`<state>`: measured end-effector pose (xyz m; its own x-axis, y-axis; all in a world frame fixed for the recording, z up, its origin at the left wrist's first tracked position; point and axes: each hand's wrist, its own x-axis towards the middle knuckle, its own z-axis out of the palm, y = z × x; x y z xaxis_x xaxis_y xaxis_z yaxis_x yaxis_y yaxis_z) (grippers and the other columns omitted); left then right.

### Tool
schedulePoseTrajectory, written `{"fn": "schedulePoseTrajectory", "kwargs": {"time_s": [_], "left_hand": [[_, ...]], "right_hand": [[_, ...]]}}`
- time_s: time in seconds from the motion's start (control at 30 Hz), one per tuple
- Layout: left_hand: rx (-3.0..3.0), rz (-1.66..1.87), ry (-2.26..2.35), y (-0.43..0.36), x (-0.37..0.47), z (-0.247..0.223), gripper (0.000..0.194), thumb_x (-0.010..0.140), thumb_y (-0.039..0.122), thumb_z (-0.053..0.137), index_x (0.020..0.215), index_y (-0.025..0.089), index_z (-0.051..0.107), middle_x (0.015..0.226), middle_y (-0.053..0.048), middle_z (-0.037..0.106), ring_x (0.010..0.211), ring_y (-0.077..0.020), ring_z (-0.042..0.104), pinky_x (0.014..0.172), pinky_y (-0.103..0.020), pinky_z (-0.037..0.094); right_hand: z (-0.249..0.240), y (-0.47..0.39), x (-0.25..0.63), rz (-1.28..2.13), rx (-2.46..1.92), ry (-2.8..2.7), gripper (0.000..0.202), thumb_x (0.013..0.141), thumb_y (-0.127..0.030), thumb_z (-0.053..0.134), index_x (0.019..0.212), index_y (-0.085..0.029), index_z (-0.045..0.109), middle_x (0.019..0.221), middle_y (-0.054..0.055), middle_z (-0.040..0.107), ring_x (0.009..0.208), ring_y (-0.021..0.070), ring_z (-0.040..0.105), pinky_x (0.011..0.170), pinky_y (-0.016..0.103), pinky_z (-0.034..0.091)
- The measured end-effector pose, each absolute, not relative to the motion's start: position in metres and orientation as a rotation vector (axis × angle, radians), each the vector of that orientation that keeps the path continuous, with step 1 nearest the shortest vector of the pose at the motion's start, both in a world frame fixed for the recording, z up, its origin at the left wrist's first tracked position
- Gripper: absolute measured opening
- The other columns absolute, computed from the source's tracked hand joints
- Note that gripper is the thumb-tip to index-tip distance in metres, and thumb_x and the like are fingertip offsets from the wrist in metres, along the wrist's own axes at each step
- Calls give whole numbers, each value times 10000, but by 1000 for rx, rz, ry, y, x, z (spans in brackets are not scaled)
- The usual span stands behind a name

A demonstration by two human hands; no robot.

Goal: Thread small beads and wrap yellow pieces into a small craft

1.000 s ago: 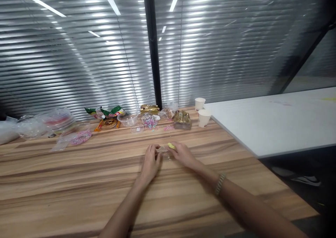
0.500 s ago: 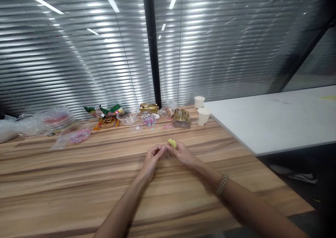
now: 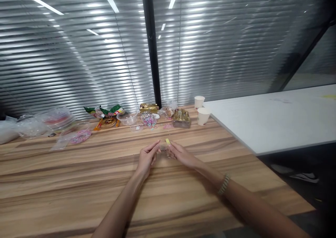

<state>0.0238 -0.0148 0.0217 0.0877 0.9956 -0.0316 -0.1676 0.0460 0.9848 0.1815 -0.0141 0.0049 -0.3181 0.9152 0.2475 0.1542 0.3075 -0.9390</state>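
Observation:
Low over the middle of the wooden table (image 3: 78, 189), my two hands are close together. My left hand (image 3: 147, 156) is closed, thumb and fingers pinched on one edge of a thin, clear piece that looks like plastic film (image 3: 163, 147). The film spans the short gap to my right hand (image 3: 181, 155), whose fingers are closed round its other side. A small yellow object (image 3: 167, 141) pokes out above my right thumb and fingers; its kind is not clear. A beaded bracelet (image 3: 224, 184) circles my right wrist.
Along the back stand two paper cups (image 3: 203, 116), a gold packet (image 3: 181, 118), a gold box (image 3: 149, 107), a clear bowl (image 3: 127, 118), small coloured bands (image 3: 149, 119) and green snack bags (image 3: 112, 110). Plastic bags (image 3: 28, 126) lie left. A white table (image 3: 273, 119) adjoins at right.
My left hand has moved slightly left, away from the right, so more clear film shows between them. The yellow object has turned and shows less above my right hand.

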Motion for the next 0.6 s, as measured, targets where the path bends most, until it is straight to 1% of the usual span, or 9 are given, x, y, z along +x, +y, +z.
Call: {"fn": "schedulePoseTrajectory", "kwargs": {"time_s": [0.07,0.13,0.2,0.27,0.3,0.37,0.43,0.47,0.6], "left_hand": [[1128,1178,1113,-15,24,19,409,614,335,652,964,124,630,516,35,509,344,-1,244,341,-162,133],[1177,1163,1176,-15,25,17,416,599,345,661,947,118,642,499,24,537,346,-11,262,338,-161,164],[1223,1168,1237,-16,26,17,424,593,353,663,945,117,646,537,0,594,339,-18,292,338,-164,212],[1245,1196,1263,-16,26,18,437,582,345,670,958,123,640,630,-28,649,367,-41,387,375,-173,311],[1259,1215,1256,-16,26,19,436,574,334,676,957,130,641,694,-42,667,421,-66,463,425,-186,373],[1314,1241,1235,-17,26,20,417,556,311,689,936,146,650,815,-62,675,619,-138,579,571,-226,456],[1389,1230,1221,-18,27,21,395,547,303,694,913,159,658,906,-73,661,803,-190,592,676,-260,472],[1419,1207,1210,-18,27,21,389,549,304,692,910,162,659,940,-78,652,850,-203,585,696,-271,475],[1477,1114,1152,-18,26,18,377,583,317,672,926,160,650,1031,-88,616,881,-214,582,703,-287,479]], "right_hand": [[8,-13,184,1024,-1005,-1780,384,845,-444,328,766,-139,547,566,-15,458,513,89,412,489,197,332],[11,-13,186,950,-1018,-1841,386,844,-425,344,734,-129,566,566,-9,476,523,93,427,501,199,329],[13,-13,188,906,-1006,-1883,386,842,-410,358,725,-125,590,578,-1,505,544,99,453,521,201,336],[14,-13,190,888,-1009,-1907,395,840,-406,362,716,-123,607,573,2,524,549,106,469,524,200,338],[14,-14,190,880,-1020,-1921,399,840,-407,360,721,-123,615,563,2,530,541,108,471,518,200,336],[14,-15,191,844,-1044,-1959,400,844,-400,353,745,-128,630,557,4,550,534,114,476,513,201,334],[16,-17,191,782,-1058,-2005,380,848,-376,354,774,-141,643,604,15,593,560,125,497,533,205,342],[17,-18,191,751,-1057,-2030,363,850,-358,357,790,-148,648,647,21,617,585,131,512,549,207,349],[22,-21,189,679,-1000,-2105,298,848,-285,373,847,-169,648,804,38,653,669,142,549,605,211,369]]}}
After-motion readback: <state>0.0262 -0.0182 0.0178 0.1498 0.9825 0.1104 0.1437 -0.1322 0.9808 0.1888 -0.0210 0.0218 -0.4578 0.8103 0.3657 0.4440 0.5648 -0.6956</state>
